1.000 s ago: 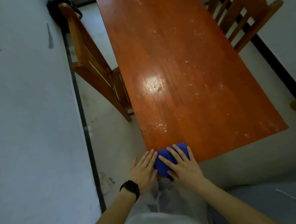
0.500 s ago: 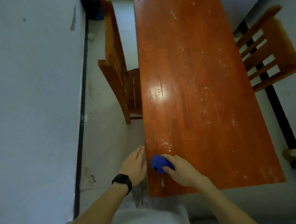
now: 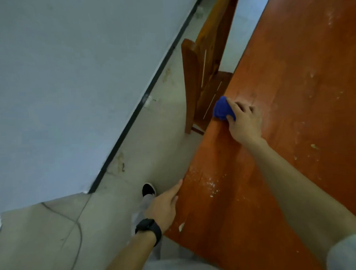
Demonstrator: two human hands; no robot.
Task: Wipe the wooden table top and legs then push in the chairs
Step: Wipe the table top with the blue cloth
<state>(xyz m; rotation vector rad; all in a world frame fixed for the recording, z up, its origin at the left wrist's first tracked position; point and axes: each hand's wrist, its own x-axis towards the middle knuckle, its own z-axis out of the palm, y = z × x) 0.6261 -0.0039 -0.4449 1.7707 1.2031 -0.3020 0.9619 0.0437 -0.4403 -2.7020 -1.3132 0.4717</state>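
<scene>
Two hands at the wooden table top [image 3: 295, 74], head view: right hand [image 3: 244, 122] grips a bunched blue cloth [image 3: 221, 109] on the table's left edge, beside a wooden chair [image 3: 202, 70]; left hand [image 3: 163, 207], fingers straight, touches the near edge, black wristwatch [image 3: 148, 228] on its wrist.

Quick count: one wooden table [image 3: 295, 84] filling the 3 o'clock side, one chair [image 3: 202, 70] up near 12, one blue cloth [image 3: 221, 109], two hands (left hand [image 3: 163, 207], right hand [image 3: 244, 123]), one black watch [image 3: 149, 228], one shoe [image 3: 148, 189], and one floor cable [image 3: 73, 222] around 8.
</scene>
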